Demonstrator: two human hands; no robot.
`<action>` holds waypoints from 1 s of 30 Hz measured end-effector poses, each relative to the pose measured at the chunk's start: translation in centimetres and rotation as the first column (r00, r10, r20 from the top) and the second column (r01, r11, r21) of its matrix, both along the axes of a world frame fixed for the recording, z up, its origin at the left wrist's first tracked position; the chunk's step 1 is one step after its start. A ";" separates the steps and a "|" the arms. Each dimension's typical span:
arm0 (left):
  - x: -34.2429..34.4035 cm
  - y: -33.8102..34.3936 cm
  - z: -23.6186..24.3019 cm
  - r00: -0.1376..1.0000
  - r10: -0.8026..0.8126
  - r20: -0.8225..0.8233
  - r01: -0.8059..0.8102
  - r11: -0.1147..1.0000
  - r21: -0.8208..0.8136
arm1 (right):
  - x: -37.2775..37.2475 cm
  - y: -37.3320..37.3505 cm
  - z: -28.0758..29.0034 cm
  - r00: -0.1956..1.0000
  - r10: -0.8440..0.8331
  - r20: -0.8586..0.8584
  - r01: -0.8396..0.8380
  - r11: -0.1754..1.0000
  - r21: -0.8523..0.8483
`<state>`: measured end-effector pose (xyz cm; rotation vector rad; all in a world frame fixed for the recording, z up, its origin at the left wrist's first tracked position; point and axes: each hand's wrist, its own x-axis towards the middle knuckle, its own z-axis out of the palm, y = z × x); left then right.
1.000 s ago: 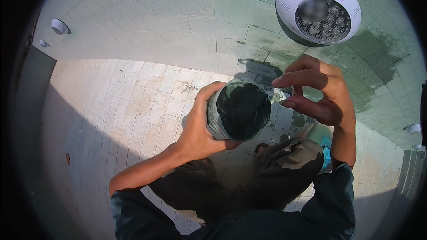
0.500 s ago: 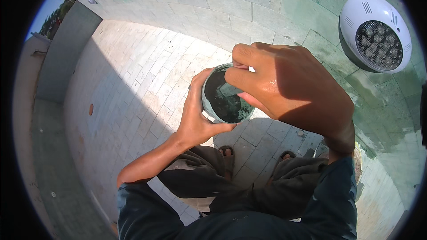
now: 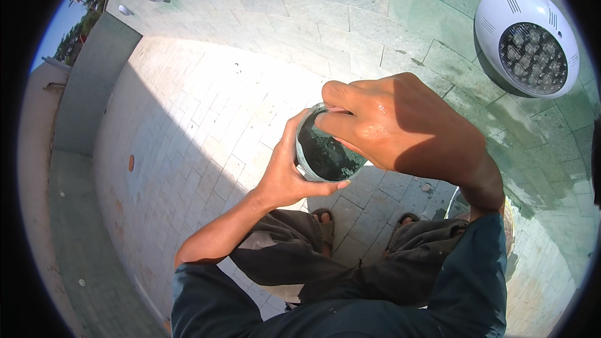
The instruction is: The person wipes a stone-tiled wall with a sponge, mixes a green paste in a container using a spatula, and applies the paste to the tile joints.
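My left hand [image 3: 280,172] is wrapped round the side of a small round cup [image 3: 302,161], its thumb along the near rim. Dark green wet paste [image 3: 325,155] coats the inside of the cup. Over the far right part of the rim is my right hand [image 3: 410,126], its fingers closed in a pinch and pointing into the opening. Whatever those fingers hold is hidden behind the knuckles and the back of the hand. Wet spots shine on the right hand's skin.
A large white round pool light [image 3: 526,40] juts from the green tiled wall [image 3: 369,9] at right; two smaller ones sit far left. Behind my right forearm, a bucket-like container [image 3: 508,225] partly shows. An orange-brown oval piece [image 3: 131,163] lies on the tiled floor [image 3: 200,97].
The cup and both hands sit slightly lower in the picture, the cup a little further right. My right fingers have shifted at the rim. The whole view has tilted slightly.
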<state>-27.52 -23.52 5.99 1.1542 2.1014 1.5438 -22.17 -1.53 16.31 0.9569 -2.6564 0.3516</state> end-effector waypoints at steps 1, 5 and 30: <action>-0.2 0.1 -0.1 0.998 0.005 0.065 -0.006 1.000 0.014 | -0.3 -0.2 -0.3 1.000 -0.008 0.025 0.007 0.999 0.048; -1.0 0.3 -0.5 0.995 0.018 0.094 -0.019 1.000 0.011 | -0.9 -0.3 -1.2 0.979 -0.083 0.185 0.037 0.970 0.238; -2.1 1.6 -0.4 0.976 0.134 0.172 -0.136 0.991 0.003 | -3.5 1.2 -3.2 0.975 -0.024 -0.219 0.009 0.998 -0.069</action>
